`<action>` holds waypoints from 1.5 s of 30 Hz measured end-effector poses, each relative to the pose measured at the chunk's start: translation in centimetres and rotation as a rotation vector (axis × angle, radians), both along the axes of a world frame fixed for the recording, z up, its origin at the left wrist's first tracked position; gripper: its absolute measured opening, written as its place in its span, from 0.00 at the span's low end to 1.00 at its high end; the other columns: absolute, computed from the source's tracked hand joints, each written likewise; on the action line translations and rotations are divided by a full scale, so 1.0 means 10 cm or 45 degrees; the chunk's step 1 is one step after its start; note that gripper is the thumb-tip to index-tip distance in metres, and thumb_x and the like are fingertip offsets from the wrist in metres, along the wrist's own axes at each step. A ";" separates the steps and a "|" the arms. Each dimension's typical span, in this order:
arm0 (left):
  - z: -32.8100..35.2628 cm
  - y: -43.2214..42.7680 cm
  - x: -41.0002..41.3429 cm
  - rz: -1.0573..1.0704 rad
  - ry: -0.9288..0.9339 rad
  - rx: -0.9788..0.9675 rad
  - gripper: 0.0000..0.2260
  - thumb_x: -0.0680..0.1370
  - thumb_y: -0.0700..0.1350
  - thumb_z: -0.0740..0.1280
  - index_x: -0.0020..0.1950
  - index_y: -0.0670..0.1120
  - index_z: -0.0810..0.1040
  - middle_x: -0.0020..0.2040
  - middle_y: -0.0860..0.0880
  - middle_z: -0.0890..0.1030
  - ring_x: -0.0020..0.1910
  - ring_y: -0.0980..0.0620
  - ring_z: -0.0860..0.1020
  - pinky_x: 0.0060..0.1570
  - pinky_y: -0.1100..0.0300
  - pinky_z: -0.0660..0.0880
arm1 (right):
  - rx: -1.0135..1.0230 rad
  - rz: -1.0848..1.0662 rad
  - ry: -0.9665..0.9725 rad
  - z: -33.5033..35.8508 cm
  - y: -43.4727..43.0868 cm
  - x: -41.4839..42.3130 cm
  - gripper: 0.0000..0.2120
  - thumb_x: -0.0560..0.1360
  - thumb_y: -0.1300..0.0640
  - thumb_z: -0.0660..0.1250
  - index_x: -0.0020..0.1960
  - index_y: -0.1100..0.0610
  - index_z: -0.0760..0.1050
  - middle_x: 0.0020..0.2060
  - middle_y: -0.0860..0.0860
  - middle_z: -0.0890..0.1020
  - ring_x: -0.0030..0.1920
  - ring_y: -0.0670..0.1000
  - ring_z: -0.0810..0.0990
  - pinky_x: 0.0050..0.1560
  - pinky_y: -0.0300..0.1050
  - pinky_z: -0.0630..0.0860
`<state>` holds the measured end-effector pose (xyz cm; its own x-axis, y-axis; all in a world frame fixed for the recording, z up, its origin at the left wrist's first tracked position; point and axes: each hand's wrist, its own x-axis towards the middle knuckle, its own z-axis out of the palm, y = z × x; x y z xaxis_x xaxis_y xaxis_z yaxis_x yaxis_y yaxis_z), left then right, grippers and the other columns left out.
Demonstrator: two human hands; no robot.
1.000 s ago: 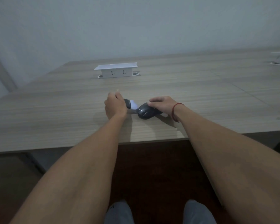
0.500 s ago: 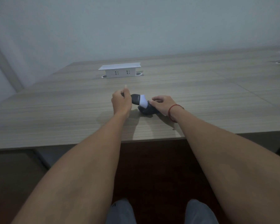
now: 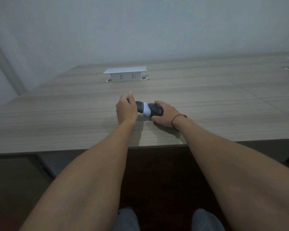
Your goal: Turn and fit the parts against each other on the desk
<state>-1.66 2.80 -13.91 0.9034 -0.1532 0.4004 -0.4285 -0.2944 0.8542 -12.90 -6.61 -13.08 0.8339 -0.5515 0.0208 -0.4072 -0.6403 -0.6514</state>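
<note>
Hands gripping rounded dark object [image 3: 148,109] with white band, left [image 3: 126,108], right [image 3: 165,115]; woodgrain table [image 3: 57,117]

No words or numbers to read anywhere, not on the white socket box [image 3: 125,75] at 12 o'clock.

Dark grey device [image 3: 150,109] with white middle band, lying sideways, near table's front edge.
</note>
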 end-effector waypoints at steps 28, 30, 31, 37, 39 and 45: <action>-0.09 0.01 -0.06 -0.008 0.145 0.146 0.13 0.78 0.47 0.58 0.39 0.40 0.74 0.43 0.38 0.79 0.45 0.38 0.78 0.38 0.53 0.70 | 0.080 -0.011 -0.127 0.03 -0.10 0.12 0.21 0.77 0.53 0.64 0.69 0.58 0.72 0.68 0.55 0.75 0.68 0.54 0.73 0.68 0.45 0.67; -0.04 0.00 -0.04 0.003 0.270 0.268 0.16 0.77 0.47 0.58 0.50 0.36 0.78 0.50 0.38 0.81 0.46 0.38 0.79 0.43 0.51 0.74 | 0.075 -0.017 -0.134 0.02 -0.09 0.12 0.22 0.77 0.53 0.64 0.69 0.58 0.72 0.68 0.54 0.75 0.69 0.54 0.73 0.69 0.45 0.66; -0.01 0.00 -0.02 0.008 0.324 0.309 0.17 0.77 0.48 0.58 0.54 0.36 0.78 0.53 0.38 0.81 0.48 0.39 0.79 0.46 0.51 0.75 | 0.079 -0.019 -0.135 0.02 -0.09 0.11 0.22 0.77 0.53 0.64 0.69 0.58 0.72 0.68 0.54 0.75 0.69 0.54 0.72 0.69 0.45 0.66; -0.01 0.06 0.02 0.180 0.345 0.363 0.16 0.79 0.48 0.57 0.56 0.39 0.77 0.55 0.40 0.81 0.52 0.39 0.80 0.52 0.50 0.76 | 0.103 -0.012 -0.108 0.01 -0.10 0.11 0.22 0.78 0.52 0.63 0.70 0.57 0.71 0.69 0.54 0.74 0.70 0.55 0.71 0.72 0.50 0.65; -0.03 0.06 0.00 0.111 0.320 0.359 0.17 0.79 0.50 0.56 0.52 0.39 0.78 0.50 0.42 0.81 0.48 0.41 0.79 0.47 0.51 0.75 | 0.101 -0.019 -0.112 0.01 -0.10 0.11 0.22 0.78 0.52 0.63 0.70 0.57 0.71 0.69 0.54 0.75 0.70 0.55 0.71 0.72 0.51 0.65; 0.06 0.17 0.01 -0.321 0.583 0.189 0.09 0.77 0.49 0.59 0.42 0.44 0.70 0.32 0.47 0.70 0.25 0.50 0.66 0.24 0.64 0.63 | 0.105 -0.031 -0.123 0.01 -0.07 0.10 0.22 0.78 0.52 0.63 0.70 0.56 0.71 0.68 0.54 0.75 0.69 0.55 0.72 0.71 0.52 0.66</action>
